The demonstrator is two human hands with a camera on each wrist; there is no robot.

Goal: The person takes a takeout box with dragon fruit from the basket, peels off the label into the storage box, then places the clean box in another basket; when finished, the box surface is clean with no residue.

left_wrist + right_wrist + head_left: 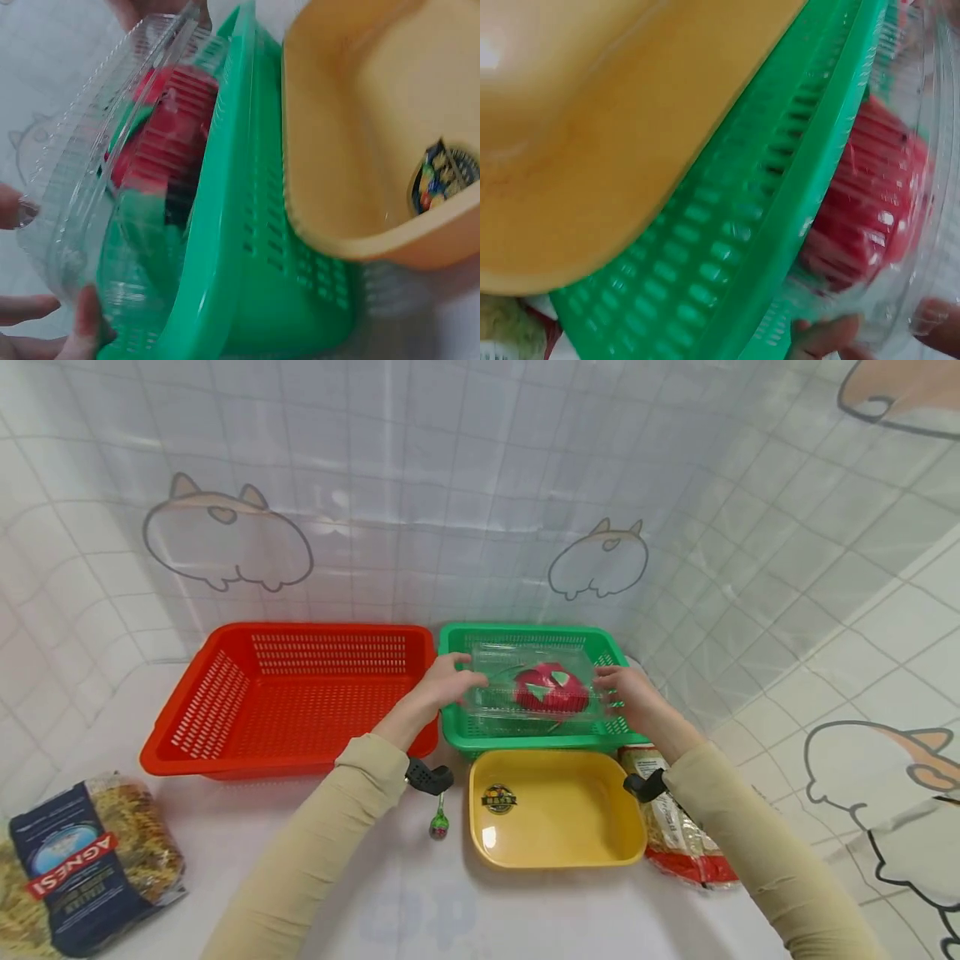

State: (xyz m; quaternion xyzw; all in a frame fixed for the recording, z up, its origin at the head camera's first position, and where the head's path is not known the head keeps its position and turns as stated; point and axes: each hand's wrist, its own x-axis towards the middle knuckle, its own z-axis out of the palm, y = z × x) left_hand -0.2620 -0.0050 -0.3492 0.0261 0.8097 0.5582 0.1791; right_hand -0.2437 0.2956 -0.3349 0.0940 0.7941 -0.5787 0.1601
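A clear plastic clamshell box (491, 697) spans the space between the two hands, at the top of a green perforated basket (525, 742). Through its plastic shows a rounded pink-red thing (551, 689) with green patches, its kind unclear. At the box's left end, the left hand (448, 681) grips it with thumb and fingers; these fingertips (88, 319) show against the plastic in the left wrist view. The right hand (630, 692) holds the opposite end, its fingers (829, 335) low at the corner in the right wrist view.
To the left stands a red perforated basket (315, 714). A yellow tub (558, 810) sits in front of the green one. A green-wrapped lollipop (439, 822) lies beside the tub. Pasta bags (97, 860) lie at far left, and another packet (675, 818) lies right of the tub.
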